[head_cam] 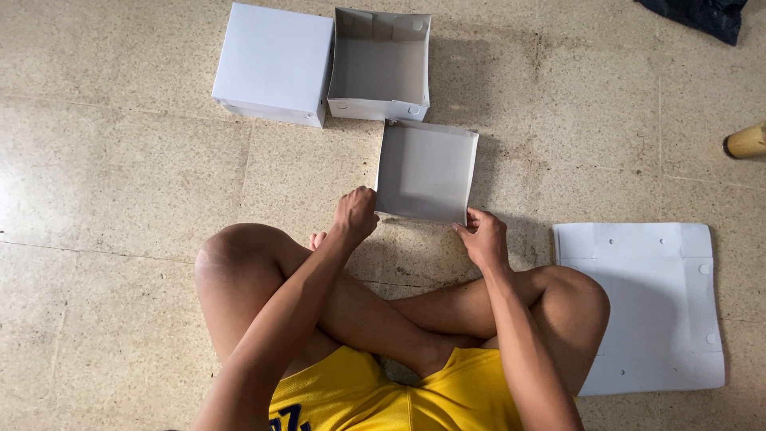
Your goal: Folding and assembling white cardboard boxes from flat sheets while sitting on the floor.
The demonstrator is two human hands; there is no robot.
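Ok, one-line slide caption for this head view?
Seated cross-legged on a tiled floor, left hand and right hand grip a half-folded white box.

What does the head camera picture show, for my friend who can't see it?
A person sitting cross-legged on a tiled floor holds a half-folded white cardboard box with the left hand and right hand. Two finished boxes sit beyond; a flat sheet lies right.

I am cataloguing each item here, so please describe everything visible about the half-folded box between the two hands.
The half-folded box looks like white cardboard, square, with low walls partly raised and its open side up. It lies on the stone-tile floor, just before the person's crossed legs. The left hand holds its near left corner, the right hand its near right corner. Its far edge nearly meets an open finished box.
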